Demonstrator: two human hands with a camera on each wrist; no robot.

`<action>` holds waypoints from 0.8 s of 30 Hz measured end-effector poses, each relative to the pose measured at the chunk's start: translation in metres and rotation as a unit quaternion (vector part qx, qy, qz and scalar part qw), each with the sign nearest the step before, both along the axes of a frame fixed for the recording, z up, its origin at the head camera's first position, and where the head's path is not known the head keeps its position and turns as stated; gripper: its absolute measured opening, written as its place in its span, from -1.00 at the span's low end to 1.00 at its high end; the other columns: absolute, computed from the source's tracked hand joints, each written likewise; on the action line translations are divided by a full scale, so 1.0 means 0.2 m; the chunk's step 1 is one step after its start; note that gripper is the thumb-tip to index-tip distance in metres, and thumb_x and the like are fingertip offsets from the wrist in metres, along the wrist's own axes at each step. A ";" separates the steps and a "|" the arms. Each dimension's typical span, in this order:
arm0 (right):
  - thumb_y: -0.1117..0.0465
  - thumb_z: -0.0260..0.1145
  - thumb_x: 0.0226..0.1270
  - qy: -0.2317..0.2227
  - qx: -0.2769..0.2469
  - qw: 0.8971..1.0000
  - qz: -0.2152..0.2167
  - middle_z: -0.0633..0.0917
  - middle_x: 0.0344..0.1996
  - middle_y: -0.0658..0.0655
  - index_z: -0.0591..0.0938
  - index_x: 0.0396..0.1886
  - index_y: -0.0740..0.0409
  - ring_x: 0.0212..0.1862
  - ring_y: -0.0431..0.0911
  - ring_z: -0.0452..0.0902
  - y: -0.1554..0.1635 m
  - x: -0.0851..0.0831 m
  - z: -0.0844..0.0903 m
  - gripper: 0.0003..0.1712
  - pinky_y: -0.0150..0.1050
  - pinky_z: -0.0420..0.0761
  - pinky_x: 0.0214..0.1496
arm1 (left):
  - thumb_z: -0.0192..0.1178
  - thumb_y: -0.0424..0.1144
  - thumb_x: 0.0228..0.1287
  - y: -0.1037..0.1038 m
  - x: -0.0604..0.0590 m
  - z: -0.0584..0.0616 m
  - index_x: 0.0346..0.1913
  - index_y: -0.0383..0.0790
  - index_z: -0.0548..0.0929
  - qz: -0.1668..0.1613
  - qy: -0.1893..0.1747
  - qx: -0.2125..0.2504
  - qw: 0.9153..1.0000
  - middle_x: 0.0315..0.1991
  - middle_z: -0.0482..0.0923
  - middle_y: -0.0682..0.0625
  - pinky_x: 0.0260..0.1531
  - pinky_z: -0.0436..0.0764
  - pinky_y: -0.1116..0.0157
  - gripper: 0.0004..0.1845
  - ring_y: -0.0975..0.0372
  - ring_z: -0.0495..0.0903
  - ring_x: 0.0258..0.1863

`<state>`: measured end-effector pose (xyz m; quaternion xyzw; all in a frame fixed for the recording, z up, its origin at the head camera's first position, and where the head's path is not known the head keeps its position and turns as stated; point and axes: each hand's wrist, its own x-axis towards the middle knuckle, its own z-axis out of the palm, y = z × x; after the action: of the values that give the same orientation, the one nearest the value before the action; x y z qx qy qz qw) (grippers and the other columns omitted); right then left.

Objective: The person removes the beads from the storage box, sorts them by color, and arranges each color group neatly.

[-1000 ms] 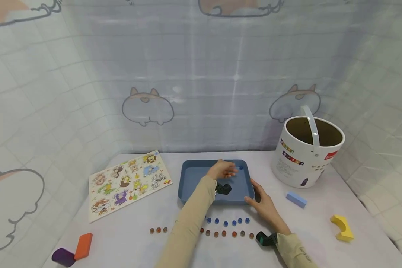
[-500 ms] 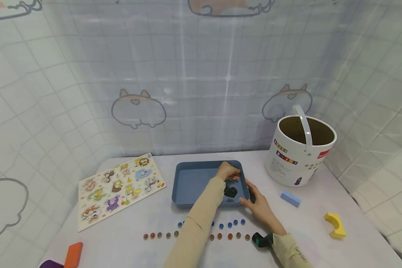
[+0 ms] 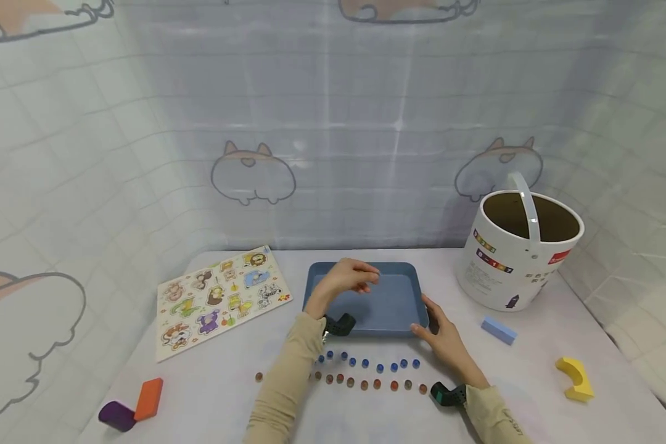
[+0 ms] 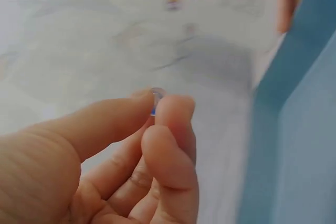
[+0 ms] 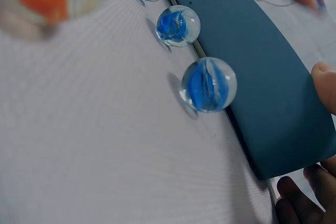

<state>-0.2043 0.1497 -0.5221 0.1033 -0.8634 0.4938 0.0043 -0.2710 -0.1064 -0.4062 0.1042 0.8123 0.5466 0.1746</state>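
Observation:
My left hand (image 3: 343,280) is over the left part of the blue-grey tray (image 3: 391,308). Between its thumb and fingertips it pinches a clear marble with blue in it (image 4: 157,98), mostly covered by the fingers. My right hand (image 3: 446,342) holds the tray at its front right corner, with the thumb (image 5: 326,83) on the wall and the other fingers round the side. In front of the tray runs a row of blue marbles (image 3: 380,368). A second row of orange and brownish marbles (image 3: 377,384) lies nearer me, and my left sleeve covers part of both.
An animal picture puzzle board (image 3: 222,302) lies at left. An orange block (image 3: 148,399) and a purple cylinder (image 3: 116,416) are at front left. Right of the tray are a white bucket (image 3: 518,253), a blue block (image 3: 499,330) and a yellow arch block (image 3: 575,379).
My left hand reached into the tray's back right corner, where a blue marble lay, then rose and moved left with a marble. My right hand stayed at the tray corner.

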 end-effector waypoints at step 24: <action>-0.02 0.28 0.34 -0.017 0.021 1.000 -0.007 0.24 0.43 0.43 0.07 0.54 0.13 0.44 0.30 0.16 0.03 -0.04 -0.02 -0.09 0.17 0.23 0.42 | 0.40 -0.29 0.00 -0.51 0.61 -0.29 -0.47 -0.08 0.72 0.089 0.093 -0.304 0.944 -0.61 0.52 0.12 -0.64 0.34 0.33 -0.95 0.28 0.40 -0.62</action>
<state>-0.2117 0.1558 -0.5265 0.0890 -0.8741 0.4775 -0.0093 -0.1490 -0.2074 -0.4640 0.0233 0.9586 0.2745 0.0724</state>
